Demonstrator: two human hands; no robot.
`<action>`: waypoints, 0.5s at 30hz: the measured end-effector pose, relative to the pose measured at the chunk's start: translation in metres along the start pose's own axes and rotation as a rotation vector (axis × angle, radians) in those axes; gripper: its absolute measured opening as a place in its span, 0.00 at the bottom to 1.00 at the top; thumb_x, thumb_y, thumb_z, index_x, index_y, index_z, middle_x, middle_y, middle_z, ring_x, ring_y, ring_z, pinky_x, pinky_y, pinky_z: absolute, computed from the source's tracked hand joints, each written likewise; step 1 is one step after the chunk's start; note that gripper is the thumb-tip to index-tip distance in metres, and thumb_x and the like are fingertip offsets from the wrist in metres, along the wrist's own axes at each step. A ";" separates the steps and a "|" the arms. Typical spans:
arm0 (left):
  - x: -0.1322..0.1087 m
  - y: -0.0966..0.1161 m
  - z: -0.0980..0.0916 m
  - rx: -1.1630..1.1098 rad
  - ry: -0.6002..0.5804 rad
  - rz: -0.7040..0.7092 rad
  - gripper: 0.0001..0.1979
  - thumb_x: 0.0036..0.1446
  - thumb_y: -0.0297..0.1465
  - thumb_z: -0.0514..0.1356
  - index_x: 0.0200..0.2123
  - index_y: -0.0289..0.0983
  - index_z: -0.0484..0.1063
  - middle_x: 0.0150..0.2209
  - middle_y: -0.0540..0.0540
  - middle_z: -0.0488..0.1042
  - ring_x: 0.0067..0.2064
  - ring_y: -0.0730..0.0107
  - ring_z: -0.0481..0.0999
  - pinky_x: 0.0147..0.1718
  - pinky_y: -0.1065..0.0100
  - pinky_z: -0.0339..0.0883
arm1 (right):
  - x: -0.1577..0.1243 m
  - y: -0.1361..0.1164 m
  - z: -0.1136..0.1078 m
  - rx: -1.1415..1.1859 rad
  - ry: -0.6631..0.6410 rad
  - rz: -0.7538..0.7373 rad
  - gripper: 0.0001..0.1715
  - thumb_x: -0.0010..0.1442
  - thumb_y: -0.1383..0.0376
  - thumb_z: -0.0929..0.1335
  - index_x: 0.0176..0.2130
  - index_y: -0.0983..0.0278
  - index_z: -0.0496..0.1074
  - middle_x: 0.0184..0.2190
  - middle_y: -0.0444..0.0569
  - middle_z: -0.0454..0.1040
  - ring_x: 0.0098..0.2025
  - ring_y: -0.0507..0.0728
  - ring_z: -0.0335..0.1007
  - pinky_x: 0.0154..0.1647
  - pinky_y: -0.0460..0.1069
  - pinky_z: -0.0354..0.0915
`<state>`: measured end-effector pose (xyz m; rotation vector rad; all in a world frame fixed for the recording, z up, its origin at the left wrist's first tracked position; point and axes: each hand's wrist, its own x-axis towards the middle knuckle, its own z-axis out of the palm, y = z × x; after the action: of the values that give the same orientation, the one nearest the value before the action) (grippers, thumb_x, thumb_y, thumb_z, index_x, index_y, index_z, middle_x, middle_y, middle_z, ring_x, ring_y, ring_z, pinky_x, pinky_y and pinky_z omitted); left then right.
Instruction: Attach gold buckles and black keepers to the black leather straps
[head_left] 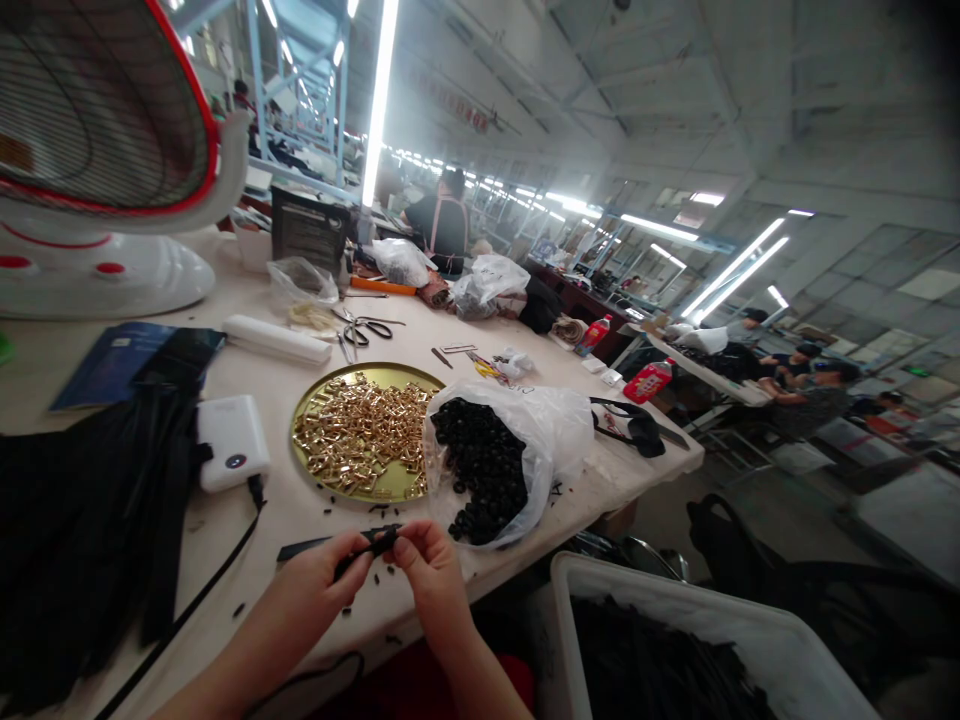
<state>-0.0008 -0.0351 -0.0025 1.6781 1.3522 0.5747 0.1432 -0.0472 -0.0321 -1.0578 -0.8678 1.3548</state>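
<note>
Head view. From where I stand, both bare hands are over the near side of the desk [262,625], close to its front edge. Left hand [337,572]: thumb and fingers pinching a black strap [302,549], whose tail sticks out leftward past the knuckles. Right hand [429,560]: thumb and fingertips pinched at the strap's other end, the two hands nearly meeting. Cannot tell whether a small part sits inside that pinch.

Just beyond the fingers, a round gold tray [295,437] heaped with gold metal pieces [360,420]. Its right rim is overlapped by a plastic bag [559,425], mouth open leftward, black rings [480,455] inside. The bag lies near the front edge, so room on the right is tight; small black bits are scattered around the hands.

Left side looser: a pale strip of desk shows between the left forearm and a black cable [217,575], which runs down from a white device [234,440]. Black cloth [82,530] lies past the cable. Scissors [366,328] behind the tray, well apart from the hands. Right of the desk edge, and lower, a white bin [561,600] holds dark strips.
</note>
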 end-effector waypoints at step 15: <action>-0.005 0.008 0.007 -0.133 -0.068 -0.005 0.12 0.51 0.40 0.49 0.28 0.39 0.65 0.19 0.56 0.64 0.18 0.75 0.61 0.16 0.75 0.54 | -0.005 0.002 0.001 0.095 -0.055 0.120 0.11 0.49 0.59 0.70 0.29 0.65 0.73 0.20 0.40 0.63 0.22 0.47 0.52 0.26 0.44 0.51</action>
<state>0.0075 -0.0426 0.0017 1.5724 1.2422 0.5864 0.1416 -0.0520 -0.0332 -1.0163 -0.7829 1.5172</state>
